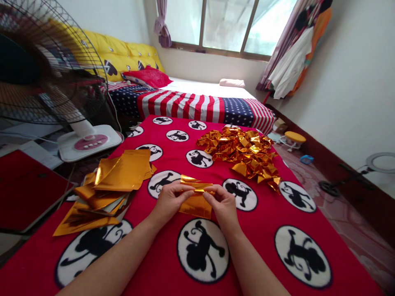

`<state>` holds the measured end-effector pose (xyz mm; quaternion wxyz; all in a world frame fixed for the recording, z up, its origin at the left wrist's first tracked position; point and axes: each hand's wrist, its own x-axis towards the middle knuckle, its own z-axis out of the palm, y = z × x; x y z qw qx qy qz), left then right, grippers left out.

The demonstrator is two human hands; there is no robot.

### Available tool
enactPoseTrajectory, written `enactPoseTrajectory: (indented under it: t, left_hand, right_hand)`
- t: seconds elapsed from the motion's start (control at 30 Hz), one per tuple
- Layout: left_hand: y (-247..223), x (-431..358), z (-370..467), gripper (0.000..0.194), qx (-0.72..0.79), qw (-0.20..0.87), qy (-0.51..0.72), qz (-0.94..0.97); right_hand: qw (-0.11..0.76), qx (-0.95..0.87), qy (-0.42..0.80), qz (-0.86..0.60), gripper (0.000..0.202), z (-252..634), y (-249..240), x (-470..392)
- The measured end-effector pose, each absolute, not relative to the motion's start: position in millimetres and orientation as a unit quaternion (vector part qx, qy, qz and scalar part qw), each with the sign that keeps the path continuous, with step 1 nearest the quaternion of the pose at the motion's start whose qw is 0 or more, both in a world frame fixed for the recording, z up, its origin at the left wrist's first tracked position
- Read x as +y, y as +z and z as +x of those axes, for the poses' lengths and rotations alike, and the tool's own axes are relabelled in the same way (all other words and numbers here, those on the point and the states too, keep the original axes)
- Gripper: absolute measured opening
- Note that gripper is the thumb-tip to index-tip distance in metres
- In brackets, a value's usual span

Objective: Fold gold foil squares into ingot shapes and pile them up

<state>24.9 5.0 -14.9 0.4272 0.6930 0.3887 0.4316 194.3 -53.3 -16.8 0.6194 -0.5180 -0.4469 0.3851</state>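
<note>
A sheet of gold foil paper (195, 206) lies in front of me on the red cloth, with a crease or fold running across its middle. My left hand (171, 200) pinches the fold from the left, thumb and fingers closed on it. From the right, my right hand (222, 201) pinches the same fold, its thumb close to the other thumb. Left of my hands sits a loose stack of flat gold foil sheets (123, 170). Beyond them to the right spreads a heap of folded gold foil pieces (247, 150).
A red cloth with monkey prints (259, 250) covers the table. At left stands a fan (89, 142), partly over a red panel (27, 189). Behind are a bed with a flag-pattern cover (185, 105) and a window. A yellow stool (294, 137) is on the floor at right.
</note>
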Motion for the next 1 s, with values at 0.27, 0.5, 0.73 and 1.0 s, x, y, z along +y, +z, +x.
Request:
enactPoseTrajectory:
  t: [0.27,0.5,0.73,1.0]
  left_hand:
    - [-8.6,1.2,24.5,0.015,0.409,0.437,0.432,0.675]
    - [-5.0,-0.1,25.6,0.017,0.388,0.456,0.438,0.67]
    - [-5.8,3.6,23.1,0.017,0.379,0.444,0.453,0.674]
    - [-4.5,3.8,20.5,0.023,0.377,0.448,0.439,0.681]
  right_hand:
    - [0.627,-0.384,0.41,-0.539,0.018,194.5,-13.8,-55.2]
    - [0.645,-0.37,0.396,-0.539,0.024,193.7,-12.4,-54.3]
    - [0.651,-0.359,0.408,-0.53,0.02,194.6,-13.9,-55.8]
    - [0.664,-0.362,0.404,-0.514,0.018,197.0,-13.1,-56.0]
